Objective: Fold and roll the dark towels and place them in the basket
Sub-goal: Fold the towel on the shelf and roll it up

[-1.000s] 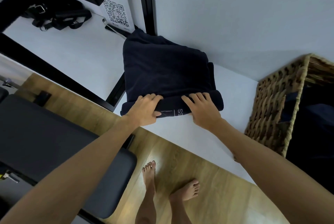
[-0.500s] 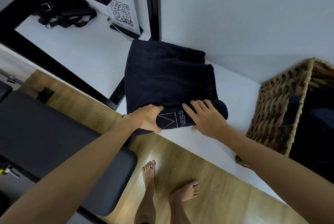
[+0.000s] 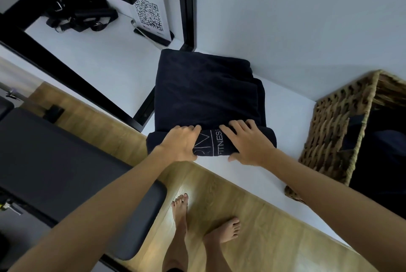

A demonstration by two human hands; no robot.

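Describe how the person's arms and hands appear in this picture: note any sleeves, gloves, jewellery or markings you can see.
Both forearms are bare up to the frame edge, with no sleeve in view. The left hand and right hand wear no gloves, and no rings, watch or wristband show. No markings are visible. The feet below are bare too.

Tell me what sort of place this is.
Probably a gym or fitness studio: the dark towel bears a logo reading FITNESS, a black padded bench stands beside the counter, and black straps lie on the shelf.
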